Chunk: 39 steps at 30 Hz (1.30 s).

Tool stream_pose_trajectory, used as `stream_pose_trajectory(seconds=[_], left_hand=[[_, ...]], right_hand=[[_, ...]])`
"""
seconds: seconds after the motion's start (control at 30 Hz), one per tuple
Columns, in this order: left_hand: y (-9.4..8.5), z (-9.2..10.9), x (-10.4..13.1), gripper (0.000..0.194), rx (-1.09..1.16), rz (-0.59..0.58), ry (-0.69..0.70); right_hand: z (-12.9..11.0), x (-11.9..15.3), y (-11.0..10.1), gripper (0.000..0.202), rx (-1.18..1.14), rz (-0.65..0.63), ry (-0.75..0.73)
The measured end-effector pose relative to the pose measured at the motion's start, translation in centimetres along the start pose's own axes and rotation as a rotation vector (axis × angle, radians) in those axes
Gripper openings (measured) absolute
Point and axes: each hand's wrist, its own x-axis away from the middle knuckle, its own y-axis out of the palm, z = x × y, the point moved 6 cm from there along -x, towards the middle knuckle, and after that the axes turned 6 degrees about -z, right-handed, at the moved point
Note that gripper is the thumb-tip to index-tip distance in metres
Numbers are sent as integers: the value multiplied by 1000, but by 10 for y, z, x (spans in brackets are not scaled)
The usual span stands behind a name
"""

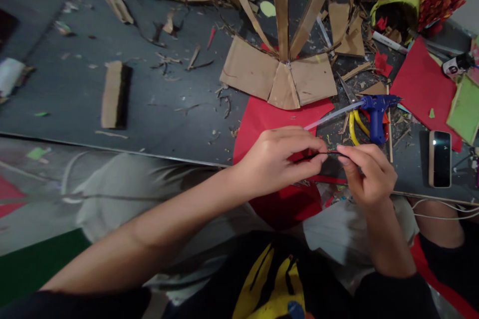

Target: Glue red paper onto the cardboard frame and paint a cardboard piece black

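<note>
Over the table's front edge, my left hand (279, 157) pinches one end of a thin black strip (332, 152). My right hand (370, 172) grips the other end between thumb and fingers, so only a short length shows. What kind of strip it is, I cannot make out. Beneath my left hand lies red paper (258, 122), part of it hanging over the edge towards my lap. Just beyond my right hand rest a blue hot glue gun (377, 114) with a long glue stick and yellow-handled scissors (354, 129).
A cardboard frame (282, 20) with upright strips stands behind the paper. At left lies a cardboard block (113, 94). A phone (440, 159), more red paper (424, 89) and a small bottle (457, 65) are at right. Cardboard scraps litter the table (168, 129). Another person's knee (441, 222) shows at right.
</note>
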Motion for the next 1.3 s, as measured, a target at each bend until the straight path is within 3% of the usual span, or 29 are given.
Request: stream_pose_trajectory(seconds=[0.57,0.93,1.3], left_hand=[[7,3,2,16,6,-5,55],[9,-3,-2,28,86,-103,28],[6,2,1,11,-147,44,125]], right_hand=[[-9,-2,10,9,175,-42,-69],[-1,-4,13,10,-10,-119,67],[5,-3,13,13,-64,-156,153]])
